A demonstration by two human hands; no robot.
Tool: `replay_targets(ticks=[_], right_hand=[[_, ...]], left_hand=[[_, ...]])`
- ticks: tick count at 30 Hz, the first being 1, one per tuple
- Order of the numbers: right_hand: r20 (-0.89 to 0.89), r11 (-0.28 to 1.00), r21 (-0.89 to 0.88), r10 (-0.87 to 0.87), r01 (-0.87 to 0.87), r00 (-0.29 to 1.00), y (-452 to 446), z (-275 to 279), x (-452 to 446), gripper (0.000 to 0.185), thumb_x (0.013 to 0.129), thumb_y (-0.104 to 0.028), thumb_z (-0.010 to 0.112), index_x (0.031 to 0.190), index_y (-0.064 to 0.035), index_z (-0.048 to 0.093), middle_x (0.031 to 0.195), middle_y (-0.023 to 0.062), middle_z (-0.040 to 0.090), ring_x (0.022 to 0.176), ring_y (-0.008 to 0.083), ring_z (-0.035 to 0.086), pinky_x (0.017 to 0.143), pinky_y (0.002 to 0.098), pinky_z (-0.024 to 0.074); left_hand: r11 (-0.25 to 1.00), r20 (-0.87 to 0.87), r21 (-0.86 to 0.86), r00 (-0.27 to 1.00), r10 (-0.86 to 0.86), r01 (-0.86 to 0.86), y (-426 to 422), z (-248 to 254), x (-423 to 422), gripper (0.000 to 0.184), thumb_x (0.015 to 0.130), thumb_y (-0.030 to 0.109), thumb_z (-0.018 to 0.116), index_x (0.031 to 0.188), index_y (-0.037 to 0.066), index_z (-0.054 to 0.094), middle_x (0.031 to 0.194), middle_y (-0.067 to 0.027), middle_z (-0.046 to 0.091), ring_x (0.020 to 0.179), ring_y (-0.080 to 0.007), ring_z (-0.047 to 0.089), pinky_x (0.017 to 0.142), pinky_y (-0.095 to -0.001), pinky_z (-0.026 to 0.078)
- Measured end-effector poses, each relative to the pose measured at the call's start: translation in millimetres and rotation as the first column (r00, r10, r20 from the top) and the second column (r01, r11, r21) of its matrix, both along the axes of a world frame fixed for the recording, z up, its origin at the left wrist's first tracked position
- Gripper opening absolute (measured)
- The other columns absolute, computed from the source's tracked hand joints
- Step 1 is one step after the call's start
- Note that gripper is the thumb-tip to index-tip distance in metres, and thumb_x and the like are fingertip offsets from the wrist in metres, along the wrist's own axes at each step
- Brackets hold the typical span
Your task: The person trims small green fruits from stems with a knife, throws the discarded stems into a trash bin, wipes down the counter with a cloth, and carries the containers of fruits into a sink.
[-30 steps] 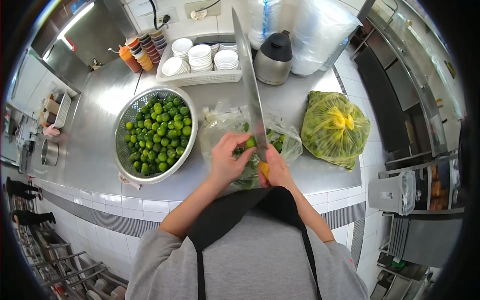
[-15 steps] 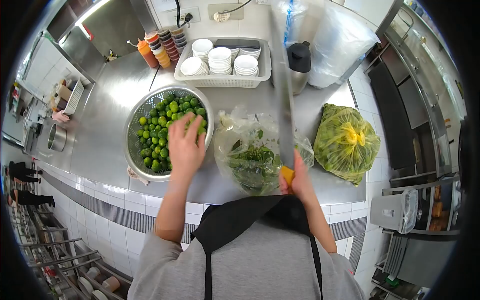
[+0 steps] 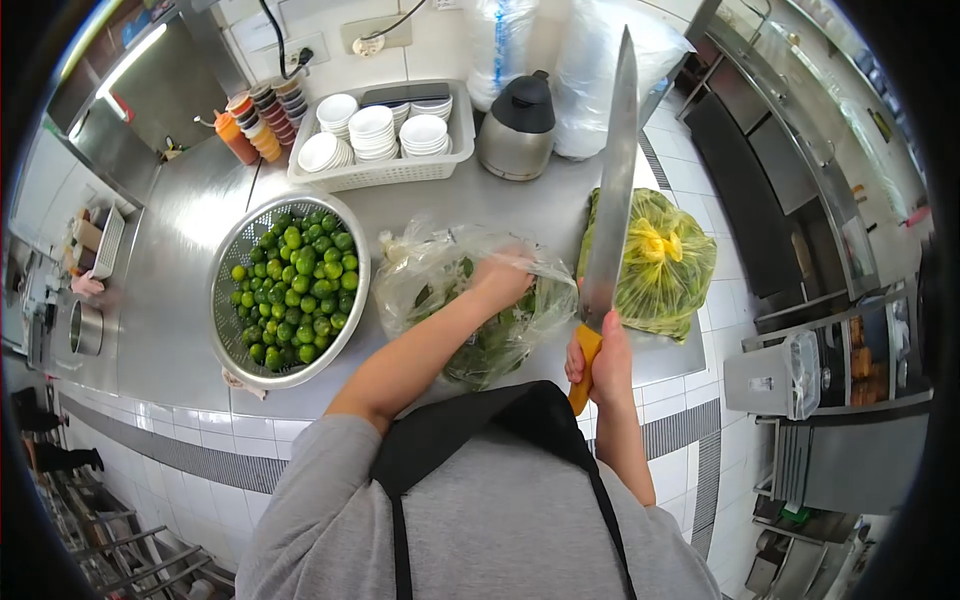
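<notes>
My right hand is closed round the yellow handle of a long knife, its blade pointing up and away from me. Reaching into an open clear plastic bag is my left hand; its fingers are hidden by the plastic, so their grip does not show. Leafy green stems lie inside that bag. To the left, a metal colander holds many green limes. A tied, yellowish bag of greens sits on the right, partly behind the blade.
Behind stand a white basket with stacked small white dishes, a steel jug with a black lid, and rolls of plastic bags. Sauce bottles and stacked cups are at the back left. The steel counter ends close to my body.
My left hand has gone from the limes in the colander into the clear bag. My right hand still holds the knife, now beside the tied bag. The camera view has shifted.
</notes>
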State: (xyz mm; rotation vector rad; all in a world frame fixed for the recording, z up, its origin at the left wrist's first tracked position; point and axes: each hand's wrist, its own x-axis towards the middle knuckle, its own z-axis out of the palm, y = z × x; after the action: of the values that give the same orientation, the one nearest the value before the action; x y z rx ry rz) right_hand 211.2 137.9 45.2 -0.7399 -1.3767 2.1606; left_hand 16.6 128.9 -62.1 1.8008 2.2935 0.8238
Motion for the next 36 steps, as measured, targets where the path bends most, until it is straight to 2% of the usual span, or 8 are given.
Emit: replay_targets(ticks=[4,9,15,18,21,24,27,36], right_hand=[[0.029,1.0,0.012,0.019,-0.019,0.999,-7.4,-3.7,-1.4,0.048,0.092,-0.043,0.032,0.126,-0.0094,0.035,0.048,0.0027,0.039,0.037,0.0101,0.037,0.036,0.0228,0.034],[0.155,0.978,0.087,0.177,-0.191,0.972,-20.6,-2.9,-14.8,0.045,0.093,-0.036,0.034,0.128,-0.0069,0.034,0.054,0.0002,0.04,0.043,0.0074,0.04,0.039,0.0213,0.0324],[0.077,0.957,0.118,0.259,-0.266,0.963,-28.1,-6.3,-34.5,0.041,0.093,-0.03,0.036,0.128,-0.0078,0.036,0.051,-0.0024,0.038,0.042,0.0053,0.037,0.038,0.0198,0.031],[0.106,0.951,0.12,0.271,-0.283,0.957,-22.9,5.3,-31.0,0.041,0.093,-0.029,0.036,0.129,-0.0089,0.036,0.051,-0.0028,0.038,0.041,0.0048,0.037,0.038,0.0192,0.0318],[0.12,0.959,0.107,0.248,-0.261,0.961,-19.9,6.5,-25.9,0.04,0.093,-0.029,0.036,0.129,-0.0096,0.036,0.051,-0.0029,0.038,0.041,0.0048,0.037,0.037,0.0191,0.0326],[0.127,0.965,0.088,0.236,-0.248,0.964,-19.9,4.0,-24.5,0.039,0.093,-0.027,0.036,0.128,-0.01,0.037,0.051,-0.0026,0.038,0.041,0.005,0.037,0.037,0.0195,0.0331],[0.146,0.959,0.112,0.243,-0.261,0.959,-22.5,1.7,-26.9,0.039,0.093,-0.026,0.037,0.129,-0.0101,0.037,0.053,-0.0025,0.039,0.042,0.005,0.037,0.038,0.0198,0.0335],[0.11,0.933,0.272,0.211,-0.233,0.971,-36.2,-10.7,-33.9,0.048,0.093,-0.027,0.038,0.137,-0.012,0.027,0.055,-0.003,0.038,0.048,0.0057,0.04,0.046,0.0206,0.0356]], left_hand=[[0.998,0.253,0.056,0.967,-0.019,0.005,-21.6,15.9,-6.9,0.024,0.074,0.019,0.06,0.093,0.003,0.06,0.089,-0.0121,0.06,0.08,-0.0256,0.059,0.07,-0.0346,0.047],[0.995,0.893,0.048,0.451,-0.001,-0.092,-82.2,52.3,-9.4,0.018,0.079,0.01,0.053,0.096,0.005,0.057,0.079,-0.0022,0.055,0.065,-0.009,0.053,0.06,-0.0222,0.045],[0.96,0.941,0.023,0.33,0.074,-0.28,-108.1,28.2,-16.1,0.021,0.089,0.02,0.036,0.101,0.006,0.048,0.068,0.0032,0.041,0.052,-0.0038,0.03,0.045,-0.0174,0.026],[0.957,0.998,0.06,0.033,-0.053,-0.282,-112.1,29.6,-18.9,0.026,0.09,0.025,0.035,0.101,0.006,0.048,0.065,0.0035,0.037,0.052,-0.0041,0.027,0.044,-0.0182,0.022],[0.946,1.0,-0.011,0.007,0.014,-0.325,-110.8,22.5,-23.2,0.025,0.088,0.024,0.039,0.094,0.004,0.052,0.063,-0.0005,0.044,0.051,-0.0122,0.039,0.048,-0.0267,0.034],[0.938,0.516,0.135,0.831,0.208,-0.318,-101.2,21.0,-16.5,0.028,0.089,0.026,0.041,0.091,0.001,0.052,0.067,-0.0068,0.051,0.055,-0.0202,0.05,0.054,-0.0331,0.04],[0.954,0.474,-0.181,0.828,0.299,-0.241,-97.6,60.8,-2.0,0.026,0.088,0.024,0.044,0.092,0.0,0.053,0.077,-0.0156,0.056,0.068,-0.0262,0.057,0.062,-0.0363,0.042],[0.951,0.983,0.142,-0.074,-0.169,-0.275,-99.4,78.9,13.0,0.029,0.084,0.004,0.054,0.112,-0.001,0.05,0.108,-0.0057,0.055,0.087,-0.0131,0.057,0.079,-0.0257,0.047]])
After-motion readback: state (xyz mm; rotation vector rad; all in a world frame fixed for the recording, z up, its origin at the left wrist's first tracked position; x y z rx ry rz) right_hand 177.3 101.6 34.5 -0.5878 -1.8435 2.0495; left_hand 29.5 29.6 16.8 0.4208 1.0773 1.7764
